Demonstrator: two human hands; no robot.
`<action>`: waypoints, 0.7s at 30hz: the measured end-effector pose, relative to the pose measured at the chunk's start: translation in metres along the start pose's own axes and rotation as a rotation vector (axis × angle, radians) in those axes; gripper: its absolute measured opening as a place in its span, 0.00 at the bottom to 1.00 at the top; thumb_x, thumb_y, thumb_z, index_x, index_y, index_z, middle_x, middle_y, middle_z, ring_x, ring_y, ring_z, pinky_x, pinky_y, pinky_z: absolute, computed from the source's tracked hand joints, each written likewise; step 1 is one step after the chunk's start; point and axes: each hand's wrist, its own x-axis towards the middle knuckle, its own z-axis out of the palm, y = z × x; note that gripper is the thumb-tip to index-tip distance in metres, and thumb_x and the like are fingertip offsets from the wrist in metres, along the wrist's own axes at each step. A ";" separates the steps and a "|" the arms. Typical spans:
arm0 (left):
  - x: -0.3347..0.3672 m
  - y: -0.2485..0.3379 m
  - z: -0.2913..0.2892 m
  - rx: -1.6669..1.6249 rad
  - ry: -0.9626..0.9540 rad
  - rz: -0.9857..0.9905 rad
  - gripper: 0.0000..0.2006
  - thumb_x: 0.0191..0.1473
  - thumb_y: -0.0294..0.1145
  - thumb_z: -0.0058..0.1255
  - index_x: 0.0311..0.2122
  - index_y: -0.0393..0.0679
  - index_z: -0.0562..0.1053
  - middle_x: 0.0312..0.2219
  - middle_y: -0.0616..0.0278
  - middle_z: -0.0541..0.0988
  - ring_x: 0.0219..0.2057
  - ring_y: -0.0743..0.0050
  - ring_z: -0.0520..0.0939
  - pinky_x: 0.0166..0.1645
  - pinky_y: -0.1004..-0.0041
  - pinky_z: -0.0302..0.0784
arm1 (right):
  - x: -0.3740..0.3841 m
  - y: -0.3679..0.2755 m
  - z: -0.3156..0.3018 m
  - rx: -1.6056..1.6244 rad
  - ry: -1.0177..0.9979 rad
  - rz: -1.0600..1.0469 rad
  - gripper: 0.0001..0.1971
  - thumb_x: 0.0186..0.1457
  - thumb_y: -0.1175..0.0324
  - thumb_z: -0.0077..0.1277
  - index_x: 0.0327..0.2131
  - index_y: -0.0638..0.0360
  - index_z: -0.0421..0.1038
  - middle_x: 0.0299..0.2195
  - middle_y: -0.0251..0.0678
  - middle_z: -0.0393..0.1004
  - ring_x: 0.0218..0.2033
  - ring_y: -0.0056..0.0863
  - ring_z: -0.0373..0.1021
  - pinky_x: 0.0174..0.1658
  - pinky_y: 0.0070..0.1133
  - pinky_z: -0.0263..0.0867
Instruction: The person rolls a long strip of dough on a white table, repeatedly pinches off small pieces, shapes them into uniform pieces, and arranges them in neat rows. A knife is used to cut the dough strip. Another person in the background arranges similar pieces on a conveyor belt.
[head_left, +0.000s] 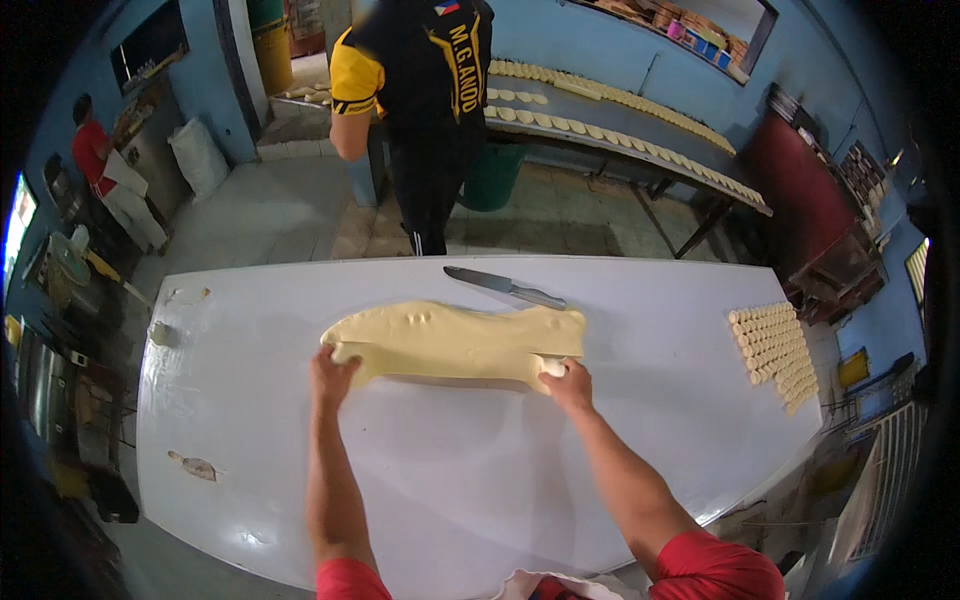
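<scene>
A long sheet of pale yellow dough (450, 335) lies crosswise on the white table. Its near edge appears lifted or folded, with a crease between my hands. My left hand (333, 377) is closed on the near left corner of the sheet. At the near right corner, my right hand (568, 385) pinches the dough, and a whitish bit shows beside its fingers. Just beyond the dough's far edge lies a large knife (505, 287) with a grey handle, touched by neither hand.
Rows of small dough pieces (773, 350) sit at the table's (650, 450) right end. A scraper-like object (195, 466) lies at the left. Past the far edge stands a person (425, 110) in black and yellow, beside a long bench (620, 125) lined with dough pieces.
</scene>
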 end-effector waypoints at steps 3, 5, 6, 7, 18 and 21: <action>-0.077 0.061 0.032 -0.278 -0.212 0.119 0.13 0.49 0.22 0.64 0.41 0.34 0.77 0.31 0.62 0.82 0.31 0.79 0.80 0.36 0.71 0.78 | -0.062 -0.005 -0.026 0.501 -0.176 -0.088 0.22 0.45 0.59 0.69 0.39 0.64 0.77 0.35 0.38 0.80 0.37 0.26 0.76 0.42 0.25 0.72; -0.136 0.118 0.045 -0.354 -0.325 0.107 0.12 0.47 0.23 0.66 0.37 0.38 0.76 0.31 0.65 0.80 0.32 0.80 0.79 0.37 0.71 0.78 | -0.103 -0.014 -0.061 0.628 -0.259 -0.109 0.16 0.49 0.66 0.67 0.38 0.64 0.76 0.36 0.35 0.79 0.38 0.23 0.74 0.40 0.26 0.72; -0.155 0.134 0.052 -0.448 -0.370 0.183 0.12 0.46 0.22 0.66 0.36 0.39 0.75 0.32 0.65 0.80 0.33 0.80 0.79 0.37 0.72 0.79 | -0.114 0.002 -0.074 0.782 -0.298 -0.068 0.14 0.50 0.67 0.67 0.38 0.62 0.76 0.35 0.34 0.79 0.38 0.24 0.74 0.39 0.26 0.73; -0.173 0.144 0.056 -0.533 -0.405 0.253 0.13 0.46 0.22 0.67 0.36 0.40 0.75 0.32 0.66 0.80 0.34 0.80 0.80 0.38 0.72 0.79 | -0.122 0.006 -0.095 0.941 -0.279 -0.046 0.14 0.50 0.67 0.67 0.38 0.61 0.76 0.35 0.34 0.79 0.38 0.24 0.74 0.39 0.26 0.73; -0.313 0.213 0.122 -0.667 -0.240 0.077 0.15 0.47 0.22 0.62 0.41 0.39 0.72 0.33 0.60 0.79 0.32 0.72 0.79 0.41 0.70 0.77 | -0.161 0.240 -0.379 1.397 -0.047 0.024 0.14 0.49 0.71 0.59 0.41 0.58 0.72 0.36 0.37 0.77 0.34 0.33 0.76 0.32 0.31 0.74; -0.336 0.174 0.158 0.043 -0.226 -0.119 0.20 0.46 0.28 0.65 0.44 0.36 0.72 0.34 0.54 0.80 0.35 0.63 0.81 0.44 0.67 0.77 | -0.160 0.321 -0.394 1.361 0.005 0.080 0.16 0.48 0.71 0.59 0.42 0.59 0.72 0.36 0.37 0.77 0.34 0.34 0.76 0.32 0.31 0.74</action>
